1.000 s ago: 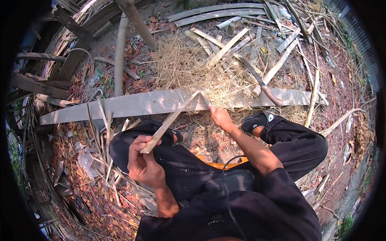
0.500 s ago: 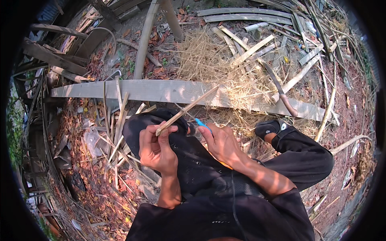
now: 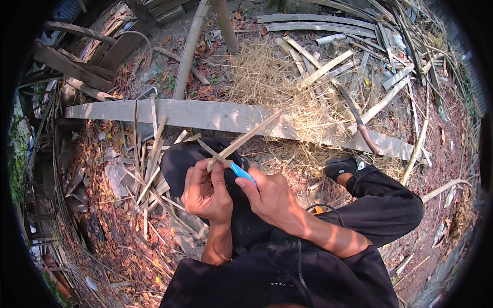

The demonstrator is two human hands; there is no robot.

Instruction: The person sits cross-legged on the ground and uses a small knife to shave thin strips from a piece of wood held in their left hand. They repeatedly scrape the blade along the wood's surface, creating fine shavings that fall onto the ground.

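Observation:
My left hand [image 3: 206, 192] is closed on the near end of a bamboo strip [image 3: 251, 132], which slants up and to the right above the plank. In my right hand [image 3: 275, 199] is a knife [image 3: 242, 173] with a bright blue handle. Its thin blade crosses the strip close to my left fingertips and points up and left. Whether the edge bites into the strip I cannot tell. Both hands are above my dark trousers, near my bent left knee.
A long grey plank [image 3: 195, 114] lies across in front of me, with pale shavings [image 3: 262, 72] heaped on and behind it. A machete [image 3: 358, 118] with a wooden handle rests at its right. Cut strips [image 3: 154, 149] lean on the left; split bamboo [image 3: 318, 25] lies farther back.
My right hand has moved left with the knife, bringing the blade across the strip near my left fingers. The left hand keeps its hold, shifted slightly right.

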